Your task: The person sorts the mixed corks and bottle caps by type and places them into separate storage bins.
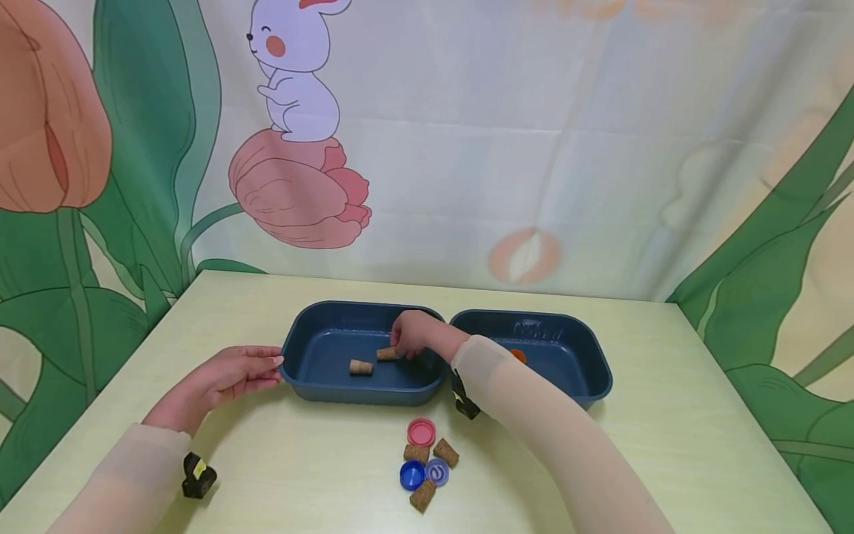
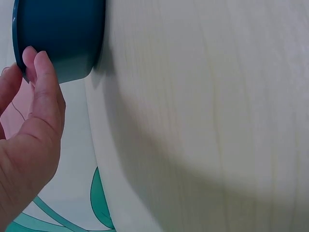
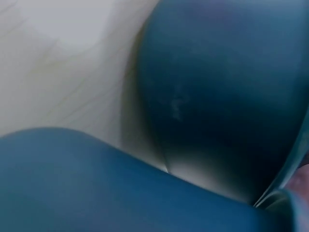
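Two dark blue trays stand side by side on the table. My left hand is at the left end of the left tray, pinching its rim between thumb and fingertips. Reaching down into that same tray, my right hand has its curled fingers on the right end of a cork, partly covering it. Another cork lies on the tray floor closer to the front. In the right wrist view the tray walls hide nearly all of the right hand.
The right tray holds an orange cap, partly behind my right sleeve. In front of the trays lie a pink cap, a blue cap, a lilac cap and several corks. A printed curtain hangs behind the table.
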### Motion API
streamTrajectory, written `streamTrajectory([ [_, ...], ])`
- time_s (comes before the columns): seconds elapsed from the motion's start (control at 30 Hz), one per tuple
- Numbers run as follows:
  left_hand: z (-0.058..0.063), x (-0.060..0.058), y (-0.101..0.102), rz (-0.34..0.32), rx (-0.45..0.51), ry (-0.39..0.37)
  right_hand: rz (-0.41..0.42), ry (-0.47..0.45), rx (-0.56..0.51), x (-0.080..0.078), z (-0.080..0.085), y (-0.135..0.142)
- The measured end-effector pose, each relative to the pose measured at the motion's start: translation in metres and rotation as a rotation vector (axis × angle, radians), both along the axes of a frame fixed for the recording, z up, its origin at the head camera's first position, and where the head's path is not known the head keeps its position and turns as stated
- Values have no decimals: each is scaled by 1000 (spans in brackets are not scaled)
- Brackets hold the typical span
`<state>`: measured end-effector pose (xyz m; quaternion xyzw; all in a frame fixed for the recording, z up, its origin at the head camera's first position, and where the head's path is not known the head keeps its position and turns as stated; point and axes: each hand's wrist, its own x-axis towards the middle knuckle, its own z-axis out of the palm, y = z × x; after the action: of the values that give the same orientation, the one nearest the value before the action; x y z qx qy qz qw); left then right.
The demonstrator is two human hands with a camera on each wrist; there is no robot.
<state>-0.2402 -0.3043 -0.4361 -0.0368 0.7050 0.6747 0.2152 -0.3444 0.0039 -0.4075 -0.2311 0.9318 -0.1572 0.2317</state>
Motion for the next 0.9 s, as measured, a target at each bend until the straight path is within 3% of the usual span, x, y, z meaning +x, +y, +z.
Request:
streamTrajectory([
  [0.43, 1, -2, -1, -2, 12, -3, 0, 26, 4, 5, 6, -1],
  [0.67, 1, -1, 0, 4, 3, -7, 8, -11, 7, 3, 8, 2],
  [0.9, 0, 0, -1, 2, -2, -2, 71, 18, -57, 5, 39, 17],
])
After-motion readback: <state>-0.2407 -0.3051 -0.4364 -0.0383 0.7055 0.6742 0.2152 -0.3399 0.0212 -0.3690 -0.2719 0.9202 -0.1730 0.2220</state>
